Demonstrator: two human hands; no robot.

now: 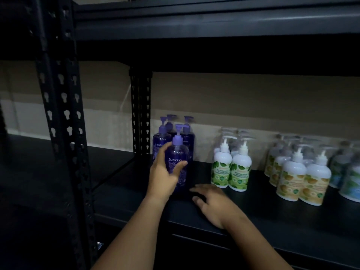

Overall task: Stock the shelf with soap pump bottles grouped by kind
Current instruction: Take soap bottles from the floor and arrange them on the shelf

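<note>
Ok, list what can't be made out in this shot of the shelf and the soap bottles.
All in the head view:
- Purple bottle: the left hand gripping it covers part of the label; whether its base touches the shelf is unclear.
- Purple bottles behind: the front bottle hides most of them.
- Blue-label bottles: cut off by the right edge, blurred.
- Green-label bottles: small print unreadable.
- Right hand: fingertips lost in shadow.

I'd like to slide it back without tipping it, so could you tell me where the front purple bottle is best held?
Grip the front purple bottle round its wide middle, as the left hand does now, coming from the open shelf front. It stands upright, and the pump head is narrow and top-heavy, so probably a poor handle. The other purple bottles block the rear.
</note>
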